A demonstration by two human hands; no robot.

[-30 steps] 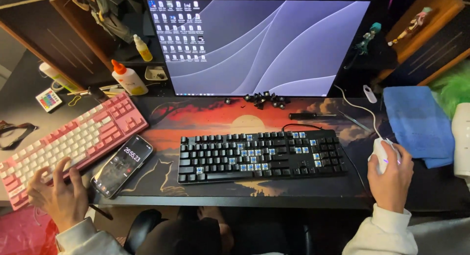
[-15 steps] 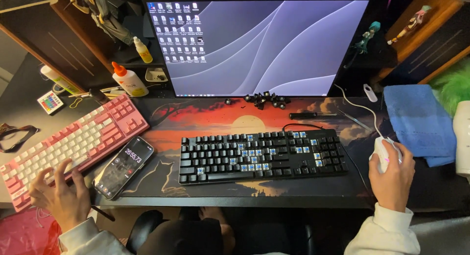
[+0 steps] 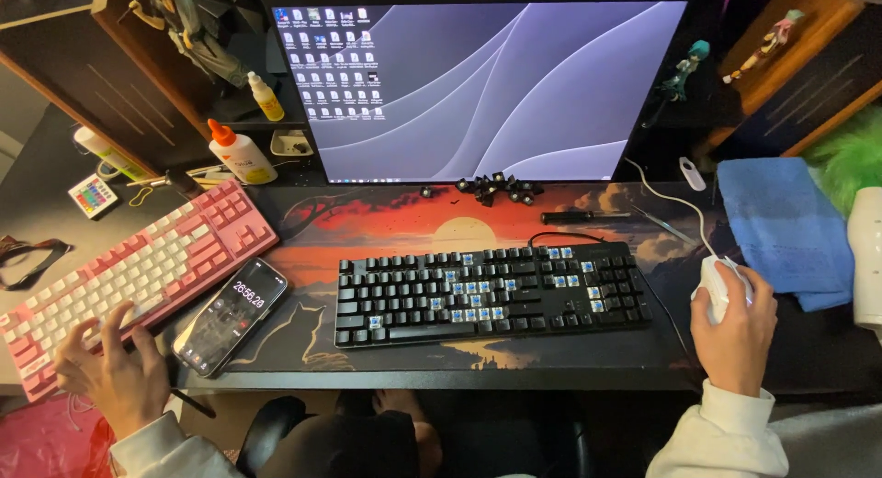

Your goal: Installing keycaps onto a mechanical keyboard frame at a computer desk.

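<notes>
Right now the right hand cups the white mouse at three o'clock of the black keyboard, while the left hand rests open fingers on the pink keyboard at nine o'clock, best kept light.

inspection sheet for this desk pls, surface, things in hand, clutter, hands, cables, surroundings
surface: desk mat with sunset print on dark desk
job's things: pink keyboard at left; white mouse at right
clutter: black keyboard with keycaps missing, loose keycaps, phone, glue bottle, blue cloth
grippers: left hand fingers on pink keyboard; right hand on mouse
cables: white mouse cable crosses mat
surroundings: monitor on, figurines on shelves
</notes>
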